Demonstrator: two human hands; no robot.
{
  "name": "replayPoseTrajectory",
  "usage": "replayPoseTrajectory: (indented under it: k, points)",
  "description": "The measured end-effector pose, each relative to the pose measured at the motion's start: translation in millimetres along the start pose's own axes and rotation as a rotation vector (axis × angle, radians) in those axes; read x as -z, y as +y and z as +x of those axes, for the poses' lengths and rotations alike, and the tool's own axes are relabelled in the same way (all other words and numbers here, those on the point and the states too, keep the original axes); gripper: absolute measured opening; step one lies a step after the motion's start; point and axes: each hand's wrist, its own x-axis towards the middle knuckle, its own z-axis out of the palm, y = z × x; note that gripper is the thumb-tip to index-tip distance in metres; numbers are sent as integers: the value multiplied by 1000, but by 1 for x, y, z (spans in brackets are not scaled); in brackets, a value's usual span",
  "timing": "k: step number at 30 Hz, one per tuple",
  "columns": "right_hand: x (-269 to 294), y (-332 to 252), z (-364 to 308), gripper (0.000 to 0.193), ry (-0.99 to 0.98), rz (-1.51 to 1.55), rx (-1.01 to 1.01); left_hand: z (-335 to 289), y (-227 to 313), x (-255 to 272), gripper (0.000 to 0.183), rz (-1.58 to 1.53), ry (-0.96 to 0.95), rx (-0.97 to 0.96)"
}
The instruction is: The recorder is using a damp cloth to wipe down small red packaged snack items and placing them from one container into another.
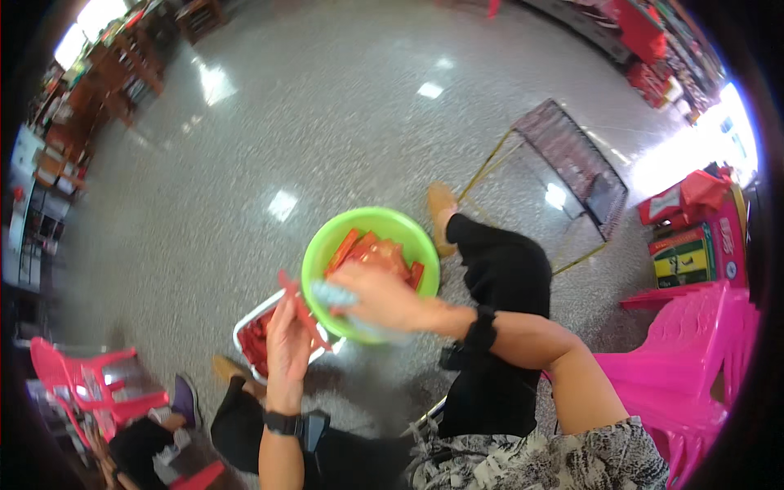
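Observation:
My left hand [287, 339] is closed on a long, flat red strip [304, 314], above a white-rimmed container [245, 324] of red pieces. My right hand [380, 298] reaches over a lime-green basin [313, 260] and is smeared by motion. At its fingers is a pale blue thing [333, 294], too blurred to name. Inside the basin lie orange-red flat pieces [380, 251], partly hidden by my right hand. Both of my wrists carry dark bands.
A small table with yellow legs [563, 155] stands ahead on the right. Stacked pink plastic chairs [678, 351] and boxes [684, 257] are at the right. Another person's shoe [186, 400] and a pink chair [102, 376] are at lower left. Wooden furniture [122, 69] stands far left.

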Motion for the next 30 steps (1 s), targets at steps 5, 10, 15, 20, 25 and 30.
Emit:
replayPoseTrajectory:
  k: [5,10,15,20,25,30]
  points:
    - [36,-35,18,31,108,178,-118,0,-2,-9,18,132,61,-29]
    - [25,-46,9,32,-123,85,129,-10,-7,-21,22,148,76,-50]
    - [12,-41,13,29,-136,25,64,-18,-14,-9,34,211,26,92]
    - [14,-15,16,27,26,-111,-38,-26,-20,-36,33,231,43,182]
    - [-3,-11,16,33,67,48,-24,-36,-14,-33,28,115,231,183]
    - [-2,-23,8,33,131,147,24,-25,-27,-21,32,11,78,95]
